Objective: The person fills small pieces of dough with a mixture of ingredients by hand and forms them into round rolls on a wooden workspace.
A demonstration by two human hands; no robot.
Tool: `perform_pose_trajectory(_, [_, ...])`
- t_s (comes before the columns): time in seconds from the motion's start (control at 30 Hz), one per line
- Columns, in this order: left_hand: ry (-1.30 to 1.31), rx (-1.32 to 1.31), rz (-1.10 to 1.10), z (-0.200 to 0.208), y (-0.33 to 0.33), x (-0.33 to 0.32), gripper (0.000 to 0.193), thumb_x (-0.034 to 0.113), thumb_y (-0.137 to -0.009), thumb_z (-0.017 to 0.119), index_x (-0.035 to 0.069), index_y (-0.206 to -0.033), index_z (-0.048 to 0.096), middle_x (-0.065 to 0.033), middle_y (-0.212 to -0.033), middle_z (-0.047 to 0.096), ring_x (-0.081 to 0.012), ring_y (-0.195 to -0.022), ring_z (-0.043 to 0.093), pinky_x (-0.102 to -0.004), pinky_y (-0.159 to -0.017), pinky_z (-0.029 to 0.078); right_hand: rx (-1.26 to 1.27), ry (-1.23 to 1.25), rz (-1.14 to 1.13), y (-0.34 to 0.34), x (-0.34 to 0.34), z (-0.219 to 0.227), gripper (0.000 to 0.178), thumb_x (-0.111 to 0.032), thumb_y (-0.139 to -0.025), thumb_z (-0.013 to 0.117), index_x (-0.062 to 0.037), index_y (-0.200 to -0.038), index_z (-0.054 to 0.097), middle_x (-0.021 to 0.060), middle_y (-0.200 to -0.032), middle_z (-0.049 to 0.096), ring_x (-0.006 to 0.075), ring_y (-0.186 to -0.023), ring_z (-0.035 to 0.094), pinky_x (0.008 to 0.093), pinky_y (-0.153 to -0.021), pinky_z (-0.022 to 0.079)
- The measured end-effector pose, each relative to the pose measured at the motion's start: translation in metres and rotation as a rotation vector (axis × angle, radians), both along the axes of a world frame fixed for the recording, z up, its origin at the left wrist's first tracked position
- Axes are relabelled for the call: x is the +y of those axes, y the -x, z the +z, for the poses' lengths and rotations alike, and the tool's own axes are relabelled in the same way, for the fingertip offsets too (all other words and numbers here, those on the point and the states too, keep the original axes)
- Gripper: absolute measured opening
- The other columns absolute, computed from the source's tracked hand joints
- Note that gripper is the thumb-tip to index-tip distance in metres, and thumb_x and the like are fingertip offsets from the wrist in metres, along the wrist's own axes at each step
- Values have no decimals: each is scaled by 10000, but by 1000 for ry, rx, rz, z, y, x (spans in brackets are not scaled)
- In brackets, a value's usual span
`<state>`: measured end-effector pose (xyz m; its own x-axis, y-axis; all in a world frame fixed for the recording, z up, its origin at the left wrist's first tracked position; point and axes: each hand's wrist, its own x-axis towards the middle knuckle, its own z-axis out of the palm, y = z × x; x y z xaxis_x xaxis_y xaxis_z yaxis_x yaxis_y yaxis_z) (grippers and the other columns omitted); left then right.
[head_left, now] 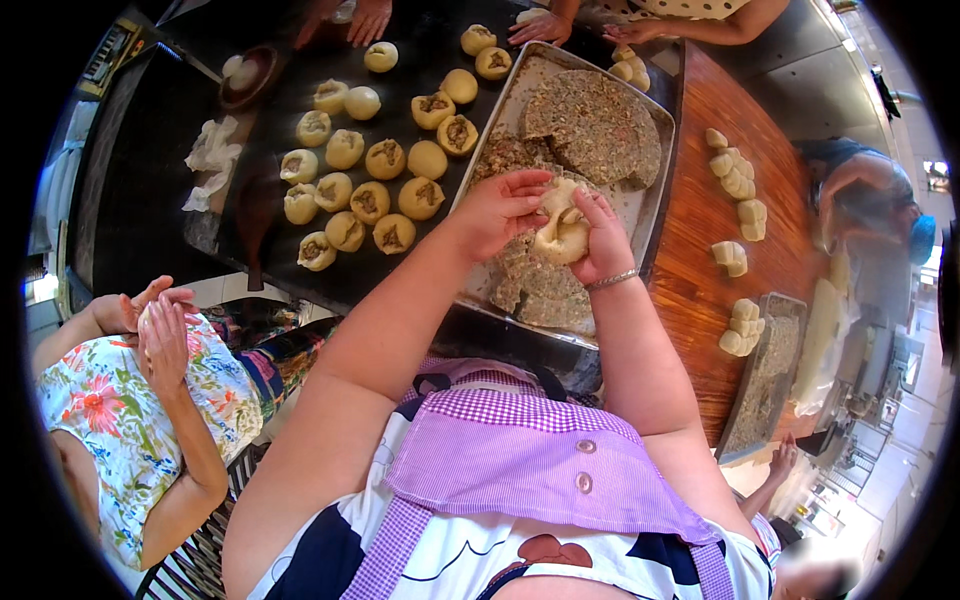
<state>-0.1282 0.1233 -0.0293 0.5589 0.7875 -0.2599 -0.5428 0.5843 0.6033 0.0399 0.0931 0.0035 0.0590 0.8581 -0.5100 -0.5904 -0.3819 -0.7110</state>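
Observation:
A piece of soft pale dough (pixel 562 238) with folds in its top is held up between my hands. My left hand (pixel 497 212) pinches its left edge with bent fingers. On the other side my right hand (pixel 603 240), with a bracelet at the wrist, is closed around the dough. Below both hands lies a metal tray (pixel 640 215) of speckled brown-grey minced filling (pixel 592 125), part of it pressed into a thick slab. Whether filling sits inside the held dough cannot be made out.
Several dough balls (pixel 371 202), many showing filling in their tops, stand on the black table (pixel 440 70) at left. A wooden table (pixel 700 270) at right bears dough clusters (pixel 733 258) and a second tray (pixel 765 380). Other people work at the far edge, left and right.

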Motion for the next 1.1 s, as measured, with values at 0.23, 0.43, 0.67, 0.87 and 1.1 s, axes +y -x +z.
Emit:
perform_pose_trajectory(0.23, [-8,380,-36,5,-20,-11,357,246,-948,609,35,-1229,548,-77,-1163,579,-184,-1040,579,-270,-883,470,-247,-17,-6,4,-3,-11,225,-163,-908,656,-56,-1069,540,62,-999,633,172,-887,624,325,-760,541])
perform_pose_trajectory(0.43, [84,44,106,-23,-19,-17,325,260,-959,586,33,-1190,558,-64,-1100,613,-191,-1033,609,-276,-867,490,-39,4,-145,13,-3,6,205,-156,-905,658,-85,-1056,538,61,-988,631,186,-882,626,351,-765,550])
perform_pose_trajectory(0.67, [200,-116,80,-5,-18,-30,251,163,-964,565,25,-1174,559,-68,-1090,639,-210,-998,638,-325,-850,534,17,8,-12,6,-3,-1,184,-188,-930,614,-93,-1074,549,70,-1026,623,214,-931,621,391,-815,546])
perform_pose_trajectory(0.87, [268,-139,179,-41,-16,-24,332,285,-985,537,77,-1244,528,-44,-1174,614,-196,-1111,582,-401,-926,477,309,128,-48,6,-1,0,308,-239,-931,607,-49,-1166,545,103,-1124,609,227,-1011,606,403,-845,536])
perform_pose_trajectory(1.1, [178,-41,73,33,-42,-51,432,332,-1021,428,114,-1393,414,-73,-1416,451,-214,-1341,374,-415,-1113,266,-968,-360,-180,-13,4,-34,284,-173,-887,690,6,-1063,555,68,-940,635,142,-839,591,286,-761,493])
